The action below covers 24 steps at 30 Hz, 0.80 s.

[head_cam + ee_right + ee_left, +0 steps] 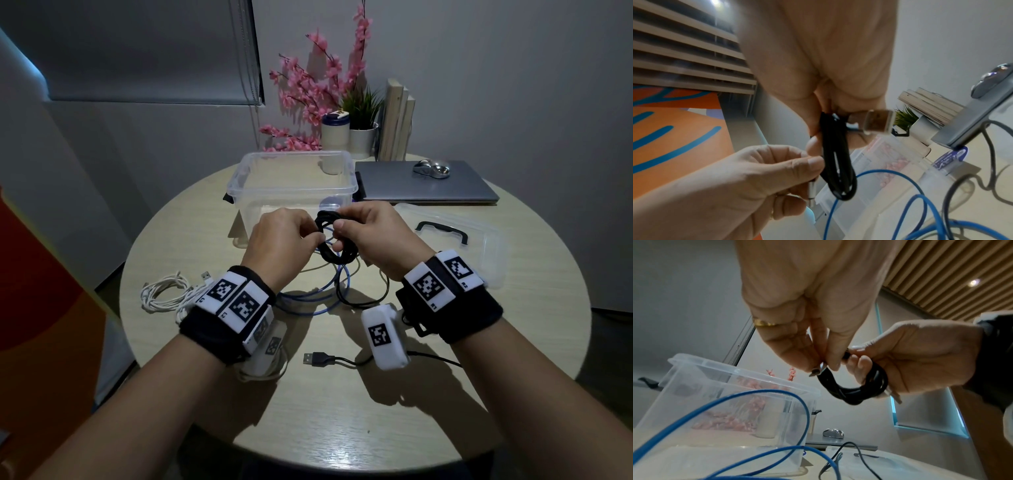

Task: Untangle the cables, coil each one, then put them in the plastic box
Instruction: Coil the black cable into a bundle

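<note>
Both hands, left hand and right hand, pinch the black cable. The plastic box stands at 12 o'clock behind them. A blue cable lies underneath.

Both forearms are showing bare, each one wearing a wide black fabric wristband carrying white rectangular blocks printed with black square-pattern markers. A gold ring is sitting on one finger of the left hand; the right hand is wearing none

Black cable; blue cable; white cable; clear box.
</note>
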{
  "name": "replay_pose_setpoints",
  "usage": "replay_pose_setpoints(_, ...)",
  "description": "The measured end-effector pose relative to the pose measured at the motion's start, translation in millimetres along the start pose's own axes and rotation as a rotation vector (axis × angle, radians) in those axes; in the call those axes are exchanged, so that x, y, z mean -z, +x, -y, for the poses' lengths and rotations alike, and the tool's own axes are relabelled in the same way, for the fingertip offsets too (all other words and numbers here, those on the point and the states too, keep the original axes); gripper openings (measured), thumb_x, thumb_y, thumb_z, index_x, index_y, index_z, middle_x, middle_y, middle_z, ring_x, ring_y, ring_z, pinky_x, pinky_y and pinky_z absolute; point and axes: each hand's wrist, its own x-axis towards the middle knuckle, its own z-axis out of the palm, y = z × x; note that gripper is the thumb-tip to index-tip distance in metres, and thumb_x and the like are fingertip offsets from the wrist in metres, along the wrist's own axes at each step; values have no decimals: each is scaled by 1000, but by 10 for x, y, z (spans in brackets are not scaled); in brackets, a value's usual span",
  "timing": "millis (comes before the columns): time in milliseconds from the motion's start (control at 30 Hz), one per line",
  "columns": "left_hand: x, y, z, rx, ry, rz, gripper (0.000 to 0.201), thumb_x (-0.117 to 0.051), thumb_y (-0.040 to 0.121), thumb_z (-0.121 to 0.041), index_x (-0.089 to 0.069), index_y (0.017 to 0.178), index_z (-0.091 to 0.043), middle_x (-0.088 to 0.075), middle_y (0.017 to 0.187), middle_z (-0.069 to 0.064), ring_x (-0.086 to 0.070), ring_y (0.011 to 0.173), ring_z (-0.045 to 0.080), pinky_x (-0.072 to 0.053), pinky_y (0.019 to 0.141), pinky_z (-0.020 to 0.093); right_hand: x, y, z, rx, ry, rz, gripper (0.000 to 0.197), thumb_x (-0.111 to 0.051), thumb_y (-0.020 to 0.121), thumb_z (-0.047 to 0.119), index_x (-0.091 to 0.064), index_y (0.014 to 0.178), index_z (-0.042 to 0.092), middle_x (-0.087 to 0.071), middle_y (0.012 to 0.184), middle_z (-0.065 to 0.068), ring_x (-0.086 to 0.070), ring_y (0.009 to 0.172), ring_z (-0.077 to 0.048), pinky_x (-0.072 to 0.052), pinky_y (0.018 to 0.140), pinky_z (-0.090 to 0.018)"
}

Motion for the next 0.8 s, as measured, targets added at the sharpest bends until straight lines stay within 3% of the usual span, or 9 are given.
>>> replay_pose_setpoints(133,42,20,21,8,-54,140,18,-69,85,-27,-58,71,-23,-58,72,-8,-52,68,9,-37,58,22,13,-4,-15,-21,2,36,22,-45,96,-1,-61,111,-5,-57,82,-15,-54,65,-18,-35,38,-7)
replay_pose_setpoints(200,74,33,27,10,-85,191,18,-68,85,-26,-57,72,-22,-54,69,-9,-47,63,7,-33,55,21,12,-9,-17,-18,-8,41,22,-46,96,0,-62,112,-2,-60,78,-11,-54,62,-14,-35,38,-7)
replay_pose_setpoints(333,123,36,16,-35,-89,258,20,-69,85,-24,-55,70,-22,-53,71,-8,-46,65,8,-35,59,23,22,4,-9,-21,-15,59,21,-45,98,3,-63,108,3,-54,70,-6,-49,56,-11,-33,38,-8)
replay_pose_setpoints(500,224,62,-2,-115,-6,235,18,-68,86,-20,-55,73,-20,-52,70,-9,-45,64,5,-36,59,20,110,35,-25,-1,-281,200,24,-45,97,4,-63,114,4,-52,69,-5,-50,58,-9,-36,44,-10)
replay_pose_setpoints(567,250,63,-7,-138,18,239,16,-67,86,-19,-56,75,-19,-53,67,-8,-45,62,6,-35,56,19,142,52,-39,-13,-359,264,25,-45,97,5,-62,115,6,-58,75,-9,-55,62,-8,-46,55,-16)
replay_pose_setpoints(633,256,61,-11,-159,52,244,15,-67,86,-20,-57,76,-19,-53,67,-8,-46,63,9,-36,57,22,137,68,-60,-20,-445,293,24,-45,98,7,-61,116,8,-62,84,-13,-58,69,-11,-52,73,-32)
replay_pose_setpoints(800,218,75,-36,-223,174,243,16,-66,88,-26,-54,77,-24,-51,67,-11,-48,67,15,-34,60,28,19,73,-117,13,-748,287,16,-42,98,15,-58,101,14,-57,81,-5,-54,73,-19,-45,69,-34)
